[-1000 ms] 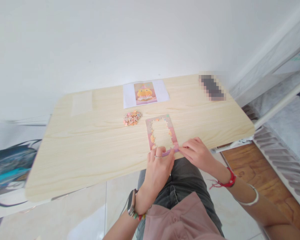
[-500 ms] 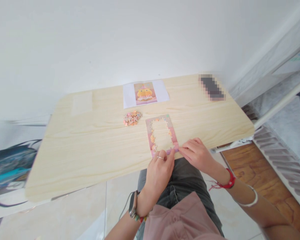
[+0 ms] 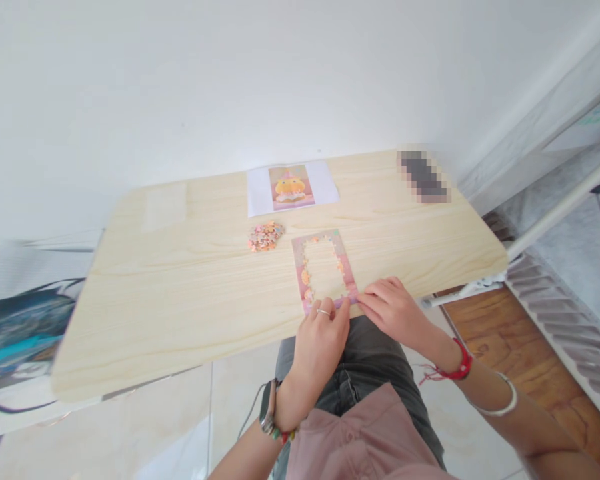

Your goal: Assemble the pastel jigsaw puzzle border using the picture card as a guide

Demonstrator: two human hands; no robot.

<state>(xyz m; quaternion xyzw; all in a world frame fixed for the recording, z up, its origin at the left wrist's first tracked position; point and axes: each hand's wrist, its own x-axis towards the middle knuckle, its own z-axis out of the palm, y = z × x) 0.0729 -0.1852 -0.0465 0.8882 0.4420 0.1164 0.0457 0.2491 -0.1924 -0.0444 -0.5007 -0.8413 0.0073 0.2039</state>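
A jigsaw puzzle border [image 3: 347, 271], pinkish with yellow parts, lies near the table's front edge; its pieces are joined in an upright rectangle around bare wood. At its bottom side my left hand [image 3: 321, 340] has curled fingers pressed on the lower strip and covers part of it. My right hand [image 3: 394, 310] is closed, its thumb and fingertips together at the bottom right corner. Whether a loose piece is between those fingertips, I cannot make out. Left of the border's top sits a heap of loose puzzle pieces [image 3: 265, 236].
Behind the puzzle lies a printed sheet [image 3: 325, 182] with a picture of a yellow figure. A dark, pixelated object [image 3: 424, 177] is at the back right. A pale, thin sheet [image 3: 165, 207] lies at the back left of the wooden table [image 3: 180, 300]. A wall [image 3: 230, 80] stands behind.
The view has shifted very slightly. Both hands keep their places at the puzzle border's bottom side, and nothing else has visibly moved.
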